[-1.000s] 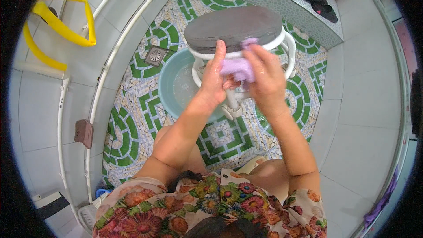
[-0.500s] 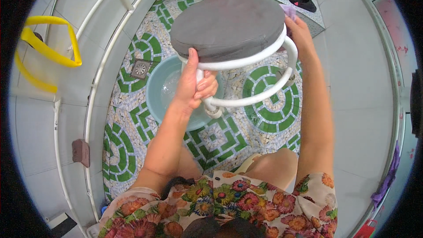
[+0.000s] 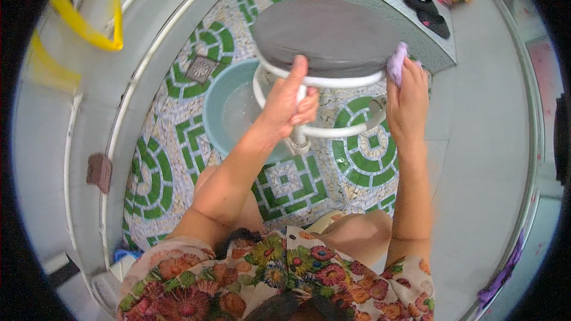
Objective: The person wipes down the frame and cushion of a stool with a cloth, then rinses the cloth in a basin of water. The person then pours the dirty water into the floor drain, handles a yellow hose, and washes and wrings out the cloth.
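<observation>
Fingers of the left hand [image 3: 290,104] were curled around the white frame [image 3: 351,132] of a gray-padded stool [image 3: 327,35], which I saw just beyond them. Farther right, the right hand [image 3: 410,104] held a bunched lilac cloth [image 3: 397,64] at the stool's edge. Left of the left fingers sat a blue-green basin [image 3: 209,108]; beyond the right fingers lay black slippers [image 3: 434,24].

Grey-and-white stool [image 3: 327,38], lilac cloth [image 3: 397,65], teal basin [image 3: 214,107], green-patterned floor tiles [image 3: 291,187], multicoloured floral shirt [image 3: 273,273]
</observation>
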`<act>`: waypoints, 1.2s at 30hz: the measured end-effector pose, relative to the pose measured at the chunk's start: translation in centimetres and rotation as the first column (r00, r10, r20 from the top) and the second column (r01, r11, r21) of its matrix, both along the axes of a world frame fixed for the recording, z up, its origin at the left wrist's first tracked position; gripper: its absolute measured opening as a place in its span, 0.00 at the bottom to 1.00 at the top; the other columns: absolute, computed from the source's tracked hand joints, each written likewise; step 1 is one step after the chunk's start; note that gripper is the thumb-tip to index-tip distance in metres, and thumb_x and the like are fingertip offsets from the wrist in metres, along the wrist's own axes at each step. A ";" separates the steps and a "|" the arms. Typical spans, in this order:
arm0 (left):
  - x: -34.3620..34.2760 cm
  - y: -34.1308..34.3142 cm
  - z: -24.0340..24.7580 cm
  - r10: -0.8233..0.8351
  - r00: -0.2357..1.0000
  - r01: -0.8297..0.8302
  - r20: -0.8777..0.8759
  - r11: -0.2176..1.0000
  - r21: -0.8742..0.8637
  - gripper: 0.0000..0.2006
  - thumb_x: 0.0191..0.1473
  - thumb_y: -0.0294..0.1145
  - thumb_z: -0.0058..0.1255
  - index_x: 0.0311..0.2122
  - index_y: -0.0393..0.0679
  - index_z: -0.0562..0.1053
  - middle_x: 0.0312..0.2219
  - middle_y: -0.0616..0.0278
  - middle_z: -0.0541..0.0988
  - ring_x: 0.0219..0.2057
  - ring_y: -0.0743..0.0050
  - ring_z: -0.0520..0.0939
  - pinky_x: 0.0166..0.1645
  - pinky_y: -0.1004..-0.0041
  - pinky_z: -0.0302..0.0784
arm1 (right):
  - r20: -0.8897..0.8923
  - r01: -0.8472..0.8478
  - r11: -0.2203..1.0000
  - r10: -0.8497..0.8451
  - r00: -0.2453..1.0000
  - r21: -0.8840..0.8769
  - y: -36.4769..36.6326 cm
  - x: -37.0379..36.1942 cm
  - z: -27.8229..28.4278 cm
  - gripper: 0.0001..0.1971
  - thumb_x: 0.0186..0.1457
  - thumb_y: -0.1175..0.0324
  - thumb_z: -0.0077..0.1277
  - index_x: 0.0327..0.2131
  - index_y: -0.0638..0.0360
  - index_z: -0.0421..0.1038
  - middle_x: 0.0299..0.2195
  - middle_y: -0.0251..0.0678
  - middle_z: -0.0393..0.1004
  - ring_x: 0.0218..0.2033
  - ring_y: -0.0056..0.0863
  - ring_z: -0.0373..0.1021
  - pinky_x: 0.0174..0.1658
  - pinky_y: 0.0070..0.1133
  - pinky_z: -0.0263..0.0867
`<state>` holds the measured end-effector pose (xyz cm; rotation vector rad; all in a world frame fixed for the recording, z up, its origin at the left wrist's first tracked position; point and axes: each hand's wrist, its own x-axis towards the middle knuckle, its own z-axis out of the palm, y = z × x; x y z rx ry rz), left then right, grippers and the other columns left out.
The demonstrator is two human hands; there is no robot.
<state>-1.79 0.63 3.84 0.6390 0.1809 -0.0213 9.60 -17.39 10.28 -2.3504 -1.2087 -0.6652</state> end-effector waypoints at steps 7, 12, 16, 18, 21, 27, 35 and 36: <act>1.1 -0.7 -0.6 0.162 0.980 -0.189 0.116 0.941 0.281 0.11 0.52 0.37 0.51 0.28 0.38 0.70 0.10 0.73 0.63 0.08 0.89 0.59 0.12 0.83 0.50 | -0.434 -0.077 0.984 0.140 0.890 0.158 -1.0 -4.1 0.0 0.13 0.46 0.79 0.47 0.39 0.70 0.67 0.41 0.43 0.69 0.40 0.36 0.66 0.43 0.26 0.62; 0.7 -1.2 -0.9 0.108 0.991 -0.131 0.082 0.921 0.366 0.10 0.52 0.36 0.51 0.28 0.39 0.73 0.13 0.71 0.68 0.10 0.88 0.63 0.14 0.82 0.56 | -0.724 0.097 0.927 0.215 0.655 0.363 -1.1 -5.7 3.7 0.15 0.46 0.81 0.47 0.41 0.71 0.67 0.44 0.42 0.68 0.45 0.26 0.65 0.47 0.23 0.62; 0.4 -1.1 -2.2 -0.091 0.958 -0.246 0.272 0.232 0.941 0.20 0.47 0.32 0.51 0.48 0.43 0.68 0.45 0.55 0.72 0.50 0.59 0.70 0.55 0.64 0.63 | -0.275 -0.538 0.836 0.496 0.824 -0.104 4.6 -6.7 2.9 0.22 0.35 0.82 0.49 0.40 0.67 0.67 0.46 0.45 0.66 0.47 0.44 0.64 0.51 0.32 0.60; 1.1 -3.5 -5.4 0.037 0.831 -0.552 0.554 0.166 0.817 0.20 0.49 0.35 0.47 0.48 0.43 0.66 0.47 0.53 0.70 0.49 0.56 0.69 0.55 0.63 0.62 | -0.086 -0.525 0.769 0.533 0.842 -0.365 7.6 -6.6 2.1 0.18 0.38 0.77 0.46 0.39 0.65 0.68 0.45 0.38 0.67 0.49 0.36 0.62 0.54 0.32 0.57; 1.2 -3.3 -5.3 0.001 0.914 -0.403 0.407 -0.122 0.907 0.19 0.49 0.41 0.45 0.45 0.43 0.68 0.41 0.51 0.73 0.44 0.54 0.73 0.50 0.64 0.67 | -0.020 -0.498 0.740 0.549 0.835 -0.453 9.5 -4.8 2.2 0.15 0.40 0.74 0.44 0.36 0.65 0.69 0.43 0.37 0.68 0.49 0.35 0.62 0.56 0.30 0.55; -0.8 -4.1 -1.3 -0.056 0.996 0.070 -0.068 0.029 0.997 0.17 0.44 0.47 0.52 0.34 0.44 0.74 0.26 0.51 0.77 0.30 0.49 0.78 0.36 0.60 0.72 | 0.122 -0.214 0.836 0.315 0.941 -0.505 13.5 0.1 2.1 0.09 0.41 0.75 0.45 0.30 0.63 0.69 0.36 0.40 0.70 0.42 0.36 0.65 0.46 0.28 0.62; -1.1 -4.6 -3.3 -0.154 0.988 0.015 -0.013 0.018 1.000 0.23 0.46 0.56 0.46 0.38 0.47 0.72 0.28 0.52 0.77 0.30 0.50 0.78 0.37 0.61 0.74 | 0.045 -0.405 0.693 0.532 0.845 -0.596 8.8 -4.3 1.5 0.06 0.37 0.73 0.47 0.25 0.61 0.68 0.31 0.40 0.70 0.38 0.37 0.66 0.48 0.33 0.59; -1.1 -4.9 -3.6 -0.148 0.989 0.019 -0.016 0.023 1.000 0.23 0.46 0.56 0.46 0.38 0.47 0.72 0.28 0.52 0.77 0.30 0.50 0.78 0.37 0.61 0.74 | 0.039 -0.412 0.687 0.538 0.842 -0.598 8.6 -4.5 1.9 0.06 0.37 0.73 0.47 0.25 0.61 0.68 0.31 0.40 0.70 0.38 0.37 0.66 0.48 0.33 0.59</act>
